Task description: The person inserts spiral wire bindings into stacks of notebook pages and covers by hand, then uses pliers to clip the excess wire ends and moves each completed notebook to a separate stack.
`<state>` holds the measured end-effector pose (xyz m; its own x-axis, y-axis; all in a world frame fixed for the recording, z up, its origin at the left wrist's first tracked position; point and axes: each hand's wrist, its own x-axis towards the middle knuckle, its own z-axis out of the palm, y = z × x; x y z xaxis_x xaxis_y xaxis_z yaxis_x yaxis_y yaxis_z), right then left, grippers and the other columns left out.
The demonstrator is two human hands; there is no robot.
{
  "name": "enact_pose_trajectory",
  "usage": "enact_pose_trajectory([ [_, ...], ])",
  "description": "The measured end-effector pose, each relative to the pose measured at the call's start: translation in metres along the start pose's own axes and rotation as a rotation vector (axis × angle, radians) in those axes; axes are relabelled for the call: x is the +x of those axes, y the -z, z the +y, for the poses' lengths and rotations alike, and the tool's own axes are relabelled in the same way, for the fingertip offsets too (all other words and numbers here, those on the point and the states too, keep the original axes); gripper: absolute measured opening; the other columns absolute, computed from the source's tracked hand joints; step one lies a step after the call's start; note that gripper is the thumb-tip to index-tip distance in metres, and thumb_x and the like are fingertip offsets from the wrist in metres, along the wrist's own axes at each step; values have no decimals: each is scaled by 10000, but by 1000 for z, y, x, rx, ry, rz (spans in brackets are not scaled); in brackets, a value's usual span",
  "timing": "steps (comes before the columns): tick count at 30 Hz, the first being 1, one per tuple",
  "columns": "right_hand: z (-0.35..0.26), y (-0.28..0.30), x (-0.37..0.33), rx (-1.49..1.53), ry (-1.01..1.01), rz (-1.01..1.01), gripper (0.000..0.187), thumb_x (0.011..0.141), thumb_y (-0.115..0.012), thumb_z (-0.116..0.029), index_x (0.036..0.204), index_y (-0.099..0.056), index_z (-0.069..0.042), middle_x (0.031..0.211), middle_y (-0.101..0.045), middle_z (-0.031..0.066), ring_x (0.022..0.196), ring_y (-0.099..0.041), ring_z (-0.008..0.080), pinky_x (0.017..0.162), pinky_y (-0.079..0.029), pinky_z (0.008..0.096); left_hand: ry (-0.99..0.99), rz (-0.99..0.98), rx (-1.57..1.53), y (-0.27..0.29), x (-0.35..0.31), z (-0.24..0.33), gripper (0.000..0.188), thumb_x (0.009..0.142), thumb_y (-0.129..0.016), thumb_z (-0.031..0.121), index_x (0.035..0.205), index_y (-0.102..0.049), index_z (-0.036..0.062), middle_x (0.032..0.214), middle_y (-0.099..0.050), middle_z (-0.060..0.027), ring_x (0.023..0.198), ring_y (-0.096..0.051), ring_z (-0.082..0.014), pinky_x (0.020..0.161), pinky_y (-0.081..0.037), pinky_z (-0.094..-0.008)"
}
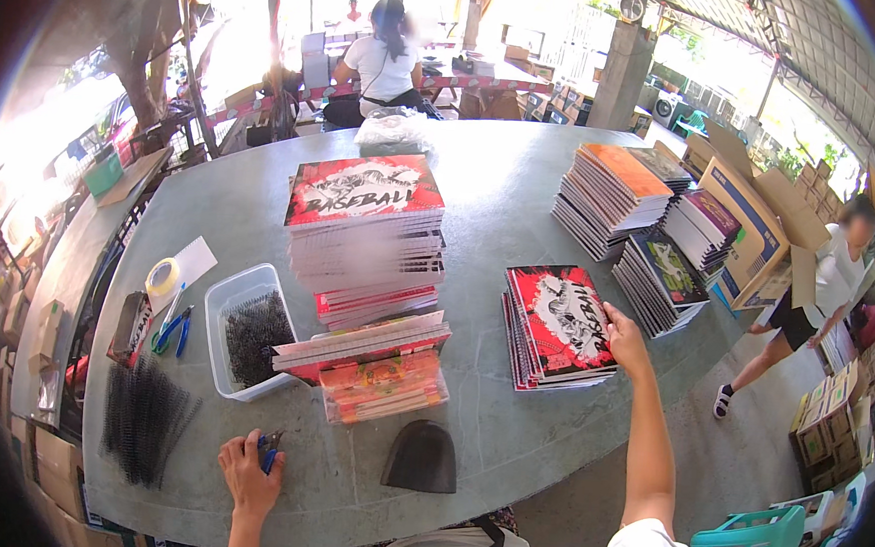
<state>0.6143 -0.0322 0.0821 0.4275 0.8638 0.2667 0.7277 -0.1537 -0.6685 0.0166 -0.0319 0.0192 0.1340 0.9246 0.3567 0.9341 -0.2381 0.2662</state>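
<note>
Near the table's front left, my left hand (248, 475) is closed round small blue-handled pliers (269, 450), their dark jaws pointing away from me. My right arm reaches forward, and my right hand (629, 342) grips the right edge of a red notebook (567, 317) with a black and white cover picture. That notebook lies on top of a short stack of similar ones. Left of it stands a tall pile of red notebooks (367, 191). In front of that pile are a leaning row of notebooks (373, 350) and a clear-wrapped orange packet (385, 389).
Black binding coils fill a clear plastic bin (217, 305); more coils (143, 421) lie beside it. Tape (163, 277), blue-handled tools (171, 332) and a dark curved block (421, 457) rest on the table. Notebook stacks (610, 202) and an open carton (744, 232) stand right; a person (839, 268) walks beyond.
</note>
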Motion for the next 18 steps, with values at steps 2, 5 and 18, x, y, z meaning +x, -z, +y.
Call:
enact_pose_trajectory([
  [2,-11,2,2,-122,-128,-84,420,856,-466,-56,1273,-489,-9,1292,-488,222,1222,-460,321,1024,-352,357,36,21,18,2,-1,2,514,712,-700,265,1147,-527,53,1006,-477,-157,1014,-436,-341,903,-317,-452],
  [5,-25,-4,18,-387,-6,-93,453,865,-510,-127,1300,-457,-12,1363,-408,230,1287,-374,335,1062,-299,385,7,60,60,5,-4,0,531,718,-706,251,1173,-525,45,1046,-495,-164,1037,-445,-332,911,-336,-449],
  [18,-112,-130,109,-762,-40,-309,561,900,-399,-525,1261,-527,-115,1287,-531,103,1257,-422,292,1083,-200,493,-491,-492,-2077,202,31,204,232,805,-571,-90,894,-700,80,1026,-550,-256,958,-530,-346,847,-404,-461],
])
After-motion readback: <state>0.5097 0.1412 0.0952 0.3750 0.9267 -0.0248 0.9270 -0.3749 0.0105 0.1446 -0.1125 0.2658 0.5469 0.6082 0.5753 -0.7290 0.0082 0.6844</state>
